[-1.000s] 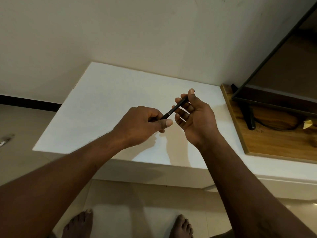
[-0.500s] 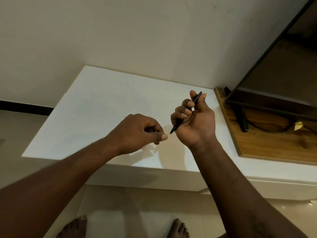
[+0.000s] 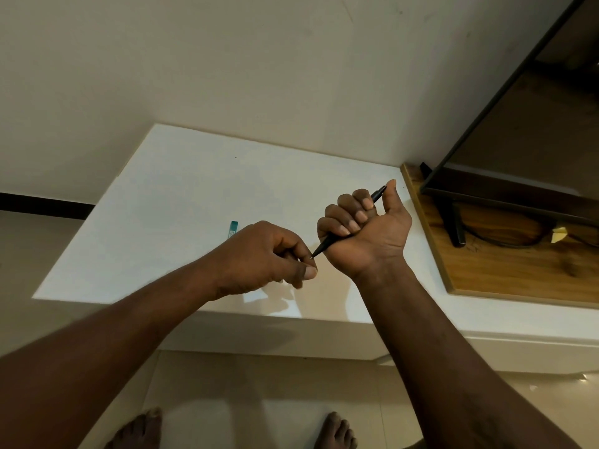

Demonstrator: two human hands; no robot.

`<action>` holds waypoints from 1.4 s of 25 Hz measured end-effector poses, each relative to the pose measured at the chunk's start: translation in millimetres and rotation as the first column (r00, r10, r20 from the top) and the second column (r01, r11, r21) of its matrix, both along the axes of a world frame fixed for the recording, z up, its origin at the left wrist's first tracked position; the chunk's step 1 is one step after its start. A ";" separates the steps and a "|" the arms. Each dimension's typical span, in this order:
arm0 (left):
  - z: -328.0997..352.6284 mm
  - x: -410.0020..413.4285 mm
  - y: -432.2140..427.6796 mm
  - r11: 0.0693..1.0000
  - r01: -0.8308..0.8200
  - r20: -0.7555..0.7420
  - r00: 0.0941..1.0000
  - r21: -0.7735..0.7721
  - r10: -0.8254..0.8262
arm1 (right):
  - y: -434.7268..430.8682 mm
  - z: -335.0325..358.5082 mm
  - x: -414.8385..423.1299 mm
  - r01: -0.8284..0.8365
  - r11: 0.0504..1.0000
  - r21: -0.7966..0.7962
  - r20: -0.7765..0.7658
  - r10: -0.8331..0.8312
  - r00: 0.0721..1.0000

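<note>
My right hand [image 3: 366,234] grips a slim black pen [image 3: 328,244] in a fist, thumb up beside its top end. The pen slants down to the left, and its pointed tip touches the fingers of my left hand [image 3: 265,254]. My left thumb and forefinger are pinched together right at that tip, with the other fingers curled; nothing shows between them. Both hands hover above the front part of a white table [image 3: 155,228]. A small teal packet [image 3: 233,229] lies on the table, half hidden behind my left hand.
A flat dark screen [image 3: 518,140] stands on a wooden board [image 3: 505,273] at the right, with a black foot [image 3: 453,226] and a cable [image 3: 505,244] under it. A pale wall runs behind the table. My bare feet [image 3: 335,431] stand on a tiled floor.
My left hand let go of the pen's lower end and drew away. My right hand closed round the pen, and the tip has come back against my left fingers. The teal packet has come into sight.
</note>
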State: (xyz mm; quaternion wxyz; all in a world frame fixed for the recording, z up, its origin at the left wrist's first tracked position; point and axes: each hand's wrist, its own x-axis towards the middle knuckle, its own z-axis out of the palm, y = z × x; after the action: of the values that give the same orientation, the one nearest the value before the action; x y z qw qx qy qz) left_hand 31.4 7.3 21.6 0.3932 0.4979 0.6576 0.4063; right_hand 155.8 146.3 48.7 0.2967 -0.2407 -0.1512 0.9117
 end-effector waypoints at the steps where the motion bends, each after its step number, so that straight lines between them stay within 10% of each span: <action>1: 0.4 -0.2 0.0 1.000 -0.006 0.008 1.000 -0.001 0.006 | 0.2 0.6 0.2 -0.004 1.000 0.002 -0.002 0.004 1.000; 35: 3.8 1.4 0.8 0.999 -0.003 -0.023 1.000 -0.033 0.002 | 3.9 5.2 0.9 0.063 0.997 0.033 0.021 -0.063 0.998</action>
State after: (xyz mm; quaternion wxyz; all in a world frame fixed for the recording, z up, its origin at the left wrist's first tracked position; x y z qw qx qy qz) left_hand 32.9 8.1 25.3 0.3932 0.4951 0.6694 0.3901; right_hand 156.7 150.2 53.9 0.3275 -0.2504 -0.1616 0.8966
